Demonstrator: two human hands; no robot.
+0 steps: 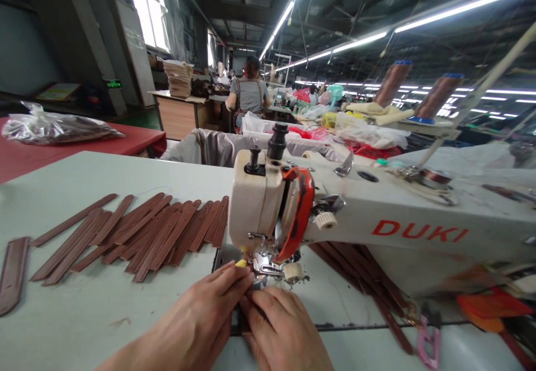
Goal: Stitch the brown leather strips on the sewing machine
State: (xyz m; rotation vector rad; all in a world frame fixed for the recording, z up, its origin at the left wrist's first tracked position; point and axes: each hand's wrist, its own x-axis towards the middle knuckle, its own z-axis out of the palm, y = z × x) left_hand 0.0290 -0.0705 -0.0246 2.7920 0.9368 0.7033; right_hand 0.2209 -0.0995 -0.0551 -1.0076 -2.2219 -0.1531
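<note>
from where i stand, both hands are close in at the foot (pixel 268 266) of the machine (pixel 352 209). the left hand (pixel 209 295) reaches in with its fingers together, the tips right by the foot, with a yellow bit (pixel 242 263) at one of them. the right hand (pixel 285 326) sits just beside it, fingers bent and lowered. i can't tell whether either grip is pinching something; the fingers cover whatever lies under them.

to do this well, i'd keep both hands flat and light, steering from the sides and letting the machine pull the work through. the left tips look very near the needle's path, so i'd want them off to one side. a steady, slow pace should help keep the line true.

the strips (pixel 157 242) lie on the bench (pixel 84 309), to the left of the machine and short of the far edge, fanned and overlapping. a lone strip (pixel 12 276) sits apart, out toward the left edge. more strips, a second bunch (pixel 368 276), lie under the machine's arm, their ends slanting toward the near edge, with pink snips (pixel 429 340) beside them.

they are reddish brown, long and narrow, a bit like leather. many have one rounded end, some with a small dark mark there, and a squarer end opposite. they look flat and fairly stiff.
</note>
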